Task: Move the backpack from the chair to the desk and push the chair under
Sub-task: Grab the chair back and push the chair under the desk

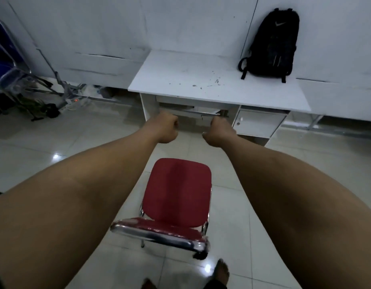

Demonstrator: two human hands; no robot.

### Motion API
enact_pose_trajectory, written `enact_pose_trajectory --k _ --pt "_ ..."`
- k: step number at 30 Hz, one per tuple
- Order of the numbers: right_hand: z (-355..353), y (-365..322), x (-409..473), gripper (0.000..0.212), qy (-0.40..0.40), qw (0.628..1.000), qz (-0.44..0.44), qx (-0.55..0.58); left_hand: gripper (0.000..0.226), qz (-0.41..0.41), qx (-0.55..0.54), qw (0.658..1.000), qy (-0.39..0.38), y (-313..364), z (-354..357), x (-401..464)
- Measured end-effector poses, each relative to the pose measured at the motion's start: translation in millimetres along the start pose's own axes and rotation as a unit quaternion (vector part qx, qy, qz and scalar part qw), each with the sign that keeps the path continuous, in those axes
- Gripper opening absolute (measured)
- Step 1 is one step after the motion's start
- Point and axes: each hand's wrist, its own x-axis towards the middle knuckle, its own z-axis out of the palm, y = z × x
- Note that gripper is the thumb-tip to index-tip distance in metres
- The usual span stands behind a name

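Note:
A black backpack (272, 44) stands upright on the white desk (176, 78), at its back right, leaning on the wall. The red chair (178, 190) with a chrome frame stands on the tiled floor in front of the desk, apart from it, its backrest toward me. Both my arms reach forward above the seat. My left hand (166, 128) and my right hand (219, 130) are curled into fists just before the desk's front edge, with nothing held in either. Neither hand touches the chair.
Under the desktop is a pull-out tray on a metal rail (201, 112), with a small cabinet door (257, 122) to its right. A blue chair (5, 59), metal frames and a power strip (75, 101) clutter the floor at left. My foot (221, 272) is behind the chair.

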Motion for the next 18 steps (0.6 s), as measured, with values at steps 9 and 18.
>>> enact_pose_trajectory --k 9,18 --pt "57 -15 -72 0.053 -0.044 0.999 0.017 -0.024 0.025 -0.017 0.000 0.999 -0.036 -38 24 -65" --pt "135 14 -152 0.067 -0.139 0.990 -0.025 -0.020 0.034 0.022 -0.056 0.985 -0.161 -40 97 -155"
